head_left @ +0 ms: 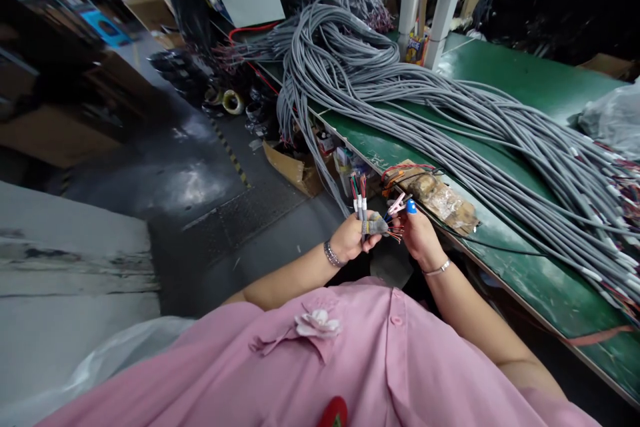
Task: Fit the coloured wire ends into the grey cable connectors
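Note:
My left hand [350,238], its thumb wrapped in a grey covering, is closed around several grey cables [359,208] near their ends. White bands and thin coloured wires [359,183] stick up from these ends, while more loose wires [397,233] point toward my other hand. Close on the right, my right hand [421,237] wears a blue cover [411,206] on the thumb. It pinches a small pale pink clip-like tool [397,204] beside the wires. The fingertips under that thumb are partly hidden.
A long bundle of grey cables [400,97] lies over the green table [510,70]. By the table's near edge sits a worn, taped block [440,199] with cords. Below are an opened cardboard box [295,170] and wire coils [233,102]; a pale cabinet [75,240] stands left.

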Available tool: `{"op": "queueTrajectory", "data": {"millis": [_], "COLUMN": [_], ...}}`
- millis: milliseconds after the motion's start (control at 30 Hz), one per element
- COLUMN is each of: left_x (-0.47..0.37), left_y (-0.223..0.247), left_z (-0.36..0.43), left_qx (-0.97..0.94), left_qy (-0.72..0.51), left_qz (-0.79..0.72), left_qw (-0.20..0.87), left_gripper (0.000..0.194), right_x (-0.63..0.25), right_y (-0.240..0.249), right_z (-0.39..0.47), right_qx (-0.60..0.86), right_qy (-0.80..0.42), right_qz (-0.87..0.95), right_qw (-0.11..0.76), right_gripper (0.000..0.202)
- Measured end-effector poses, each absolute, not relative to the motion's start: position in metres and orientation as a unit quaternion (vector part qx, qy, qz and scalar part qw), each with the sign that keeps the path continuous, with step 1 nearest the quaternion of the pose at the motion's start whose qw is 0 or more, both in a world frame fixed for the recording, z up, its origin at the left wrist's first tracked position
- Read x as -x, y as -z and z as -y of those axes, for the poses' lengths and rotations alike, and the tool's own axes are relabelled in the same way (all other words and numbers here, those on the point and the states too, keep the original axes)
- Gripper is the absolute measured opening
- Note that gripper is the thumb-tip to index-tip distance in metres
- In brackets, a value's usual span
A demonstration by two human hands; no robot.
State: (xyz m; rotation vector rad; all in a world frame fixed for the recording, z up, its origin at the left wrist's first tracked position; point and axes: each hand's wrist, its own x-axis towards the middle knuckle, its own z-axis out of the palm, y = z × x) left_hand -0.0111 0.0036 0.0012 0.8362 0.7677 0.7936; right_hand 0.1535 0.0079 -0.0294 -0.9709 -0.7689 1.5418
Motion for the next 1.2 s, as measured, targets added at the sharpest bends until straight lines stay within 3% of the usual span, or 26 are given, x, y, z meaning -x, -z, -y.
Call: {"op": "queueTrajectory", "data": {"millis": [133,367,667,1067,1200], "left_x": [0.010,0.008,0.007,0.016,0.017], "left_y": [0.005,0.015,0.026,0.014,0.008], "left_z": [-0.012,-0.017,-0.018,0.000,0.010], "left_qx": [-0.363,-0.341,-0.327,-0.353,-0.364], "left_qy": [-0.358,-0.340,-0.326,-0.340,-0.378], "left_qz": [-0.321,-0.303,-0.308,-0.349,-0.376], "left_qw": [0.798,0.822,0.832,0.799,0.764], "left_gripper": [0.023,0.026,0.023,0.030,0.026], "right_x": [-0.146,-0.139,-0.134,-0.146,-0.147], "right_y": [0.031,0.024,0.029,0.026,0.019], "right_z": [-0.009,-0.015,-0.020,-0.008,-0.006], "right_qx": [0.463,0.344,0.341,0.330,0.315], "right_qy": [-0.524,-0.700,-0.678,-0.739,-0.748], "right_qz": [0.348,0.184,0.155,0.203,0.210], "right_qw": [0.625,0.598,0.632,0.552,0.545], "right_gripper": [0.044,0.042,0.038,0.056,0.048]}}
